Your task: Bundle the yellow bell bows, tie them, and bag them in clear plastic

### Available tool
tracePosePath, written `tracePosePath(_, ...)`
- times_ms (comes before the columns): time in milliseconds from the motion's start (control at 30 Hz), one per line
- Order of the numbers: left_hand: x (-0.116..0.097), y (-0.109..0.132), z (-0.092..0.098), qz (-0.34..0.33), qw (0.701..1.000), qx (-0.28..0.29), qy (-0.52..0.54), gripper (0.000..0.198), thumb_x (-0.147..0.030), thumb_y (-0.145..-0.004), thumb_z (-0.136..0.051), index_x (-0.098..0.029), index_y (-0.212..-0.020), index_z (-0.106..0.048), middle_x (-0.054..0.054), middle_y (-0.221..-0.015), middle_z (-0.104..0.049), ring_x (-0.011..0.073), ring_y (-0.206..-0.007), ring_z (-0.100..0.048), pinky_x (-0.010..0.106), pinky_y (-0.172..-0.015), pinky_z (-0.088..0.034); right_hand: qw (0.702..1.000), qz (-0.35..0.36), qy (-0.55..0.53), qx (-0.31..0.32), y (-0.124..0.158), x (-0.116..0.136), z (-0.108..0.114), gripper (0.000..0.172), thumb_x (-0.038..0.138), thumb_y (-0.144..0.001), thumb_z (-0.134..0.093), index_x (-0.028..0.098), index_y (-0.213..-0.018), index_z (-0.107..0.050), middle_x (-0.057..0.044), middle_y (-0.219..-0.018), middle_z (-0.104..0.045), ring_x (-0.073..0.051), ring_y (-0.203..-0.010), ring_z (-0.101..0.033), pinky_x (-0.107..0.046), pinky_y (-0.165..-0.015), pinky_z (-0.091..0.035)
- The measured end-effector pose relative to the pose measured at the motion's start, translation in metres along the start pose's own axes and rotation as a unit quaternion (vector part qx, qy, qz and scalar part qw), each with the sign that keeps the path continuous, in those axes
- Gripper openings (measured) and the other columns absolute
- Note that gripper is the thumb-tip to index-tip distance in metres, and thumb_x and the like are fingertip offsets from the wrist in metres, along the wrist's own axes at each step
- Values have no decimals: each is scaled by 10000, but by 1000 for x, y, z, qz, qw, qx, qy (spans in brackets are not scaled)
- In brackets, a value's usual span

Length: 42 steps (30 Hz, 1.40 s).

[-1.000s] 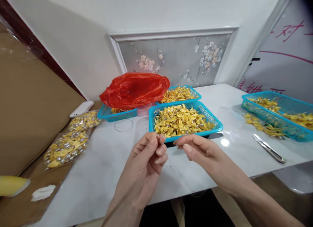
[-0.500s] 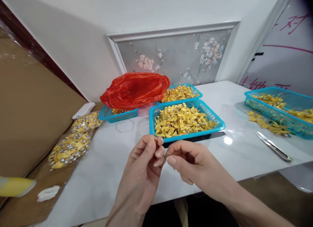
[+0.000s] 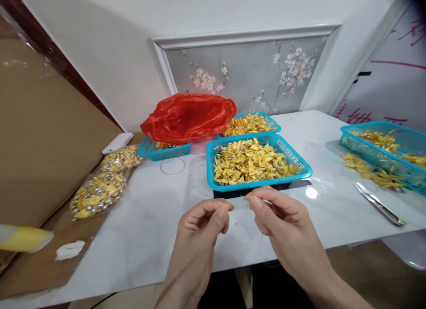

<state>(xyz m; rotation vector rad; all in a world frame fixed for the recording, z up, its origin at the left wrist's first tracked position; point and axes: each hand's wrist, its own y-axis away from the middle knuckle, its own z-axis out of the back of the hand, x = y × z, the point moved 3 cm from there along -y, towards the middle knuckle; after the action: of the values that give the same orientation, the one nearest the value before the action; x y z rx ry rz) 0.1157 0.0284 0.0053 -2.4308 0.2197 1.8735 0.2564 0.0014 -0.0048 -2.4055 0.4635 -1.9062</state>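
My left hand (image 3: 201, 227) is above the front of the white table, its thumb and fingers pinched together. What it pinches, if anything, I cannot make out. A short gap to the right, my right hand (image 3: 286, 224) is also closed in a pinch, with a tiny thin tip showing at its fingertips, too small to name. Just beyond both hands stands a blue plastic basket (image 3: 262, 184), heaped with yellow ribbon bows (image 3: 248, 160) that have silvery beads among them.
Behind are another blue basket (image 3: 278, 128) of yellow pieces and a red plastic bag (image 3: 189, 123) over a small basket (image 3: 164, 154). At right lie metal scissors or snips (image 3: 379, 205) beside a long blue basket (image 3: 392, 127). Clear bags of beaded bows (image 3: 100, 193) lie left.
My hands were nearly touching; now they are apart, the right one moved right. The left fingers have curled in more. The view has shifted slightly.
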Motion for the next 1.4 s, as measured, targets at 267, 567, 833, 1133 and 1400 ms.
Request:
tracePosePath(267, 5, 13, 0, -20, 998, 18, -53, 51, -215, -749, -733, -236, -735, -777, -3, -667, -628, 121, -646, -495, 231, -607, -418, 983, 80, 148, 69, 12, 19, -6, 150, 233, -901, -584, 232, -880, -733, -17, -696, -616, -144, -615, -529, -274, -532, -392)
tracePosePath(567, 13, 15, 8, -21, 998, 39, -42, 79, -221, -759, -733, -278, -770, -786, -6, -741, -656, 109, -697, -538, 201, -644, -450, 979, 62, 174, 90, 17, 14, -6, 168, 256, -900, -573, 216, -848, -728, -17, -668, -599, -144, -592, -522, -273, -518, -386)
tracePosePath(833, 17, 16, 8, 1, 998, 40, -46, 65, -224, -763, -729, -264, -758, -780, -8, -719, -623, 109, -675, -514, 219, -642, -434, 963, 107, 222, 111, 17, 20, -6, 157, 175, -878, -569, 214, -871, -721, 2, -628, -541, -120, -529, -462, -256, -465, -339)
tracePosePath(1133, 13, 19, 3, -15, 1000, -4, -27, 82, -257, -781, -706, -234, -717, -750, -19, -683, -558, 111, -662, -447, 218, -616, -384, 952, 79, 266, 127, 15, 13, 7, 162, 254, -872, -615, 244, -1023, -675, -68, -1036, -637, -202, -900, -606, -305, -767, -498)
tracePosePath(1400, 11, 20, 5, -57, 997, -51, -17, 86, -237, -750, -728, -246, -665, -734, -22, -789, -464, 111, -771, -455, 172, -660, -405, 987, -43, 93, 121, 19, 13, -7, 213, 329, -926, -519, 263, -1129, -532, -91, -1192, -584, -172, -878, -629, -251, -641, -514)
